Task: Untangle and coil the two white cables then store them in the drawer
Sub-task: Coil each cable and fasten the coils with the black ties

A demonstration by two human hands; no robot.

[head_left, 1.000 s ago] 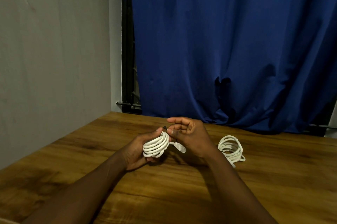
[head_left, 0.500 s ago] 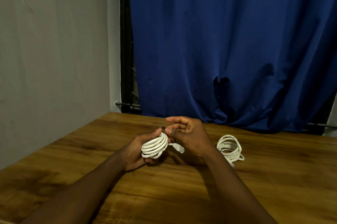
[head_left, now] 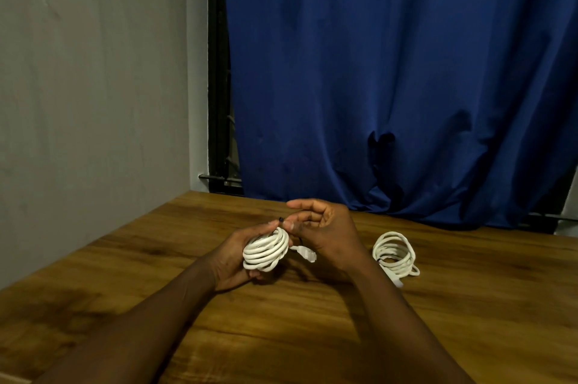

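Low in the frame, on a glossy, grained wooden table (head_left: 469,314), one finished white coil (head_left: 394,253) lies at centre right while a left hand (head_left: 233,258) clamps the second coil (head_left: 266,250) of smooth, rounded loops just left of centre. The right hand (head_left: 328,235) pinches a small dark tie (head_left: 280,220) at its top (plug end (head_left: 308,254) dangling); cinching it snugly should stop the springy loops unwinding. No drawer is visible.
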